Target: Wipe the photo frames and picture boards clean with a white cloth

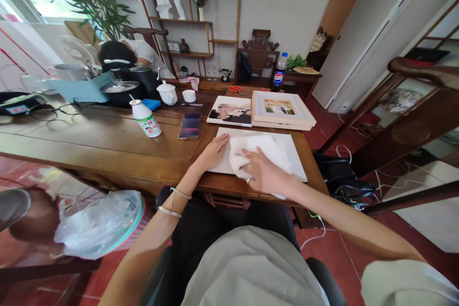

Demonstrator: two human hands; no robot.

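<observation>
From where I stand: long wooden bench [107, 129] across the middle of the frame. White board [296, 165] lies flat on it, right of centre, near the front edge. Frame [281, 106] just beyond the board, upper right of it, with the photo [229, 112] beside it on the left. White cloth [267, 146] bunched on the board, about the middle of the frame.

Right hand [263, 169]: half curled over the cloth, has hold of it and presses it to the board; finger grip underneath partly hidden. Left hand [215, 150]: flat, palm down, fingers together on the board's left side, nothing gripped.

Looks like wiping. To do it well: keep the left hand planted as a brace so the board can't skid, fold the cloth into a flatter pad, press lightly and evenly, overlap strokes, go right out to the corners. Ease off at the far edge; photo and frame sit close and could get knocked. Left hand should shift over before its patch gets wiped.

White bottle [146, 119] left of centre, well apart; phone [190, 125] nearer the board. Smallest: ring [248, 180] on the right hand; best kept off the surface, might scratch.
</observation>
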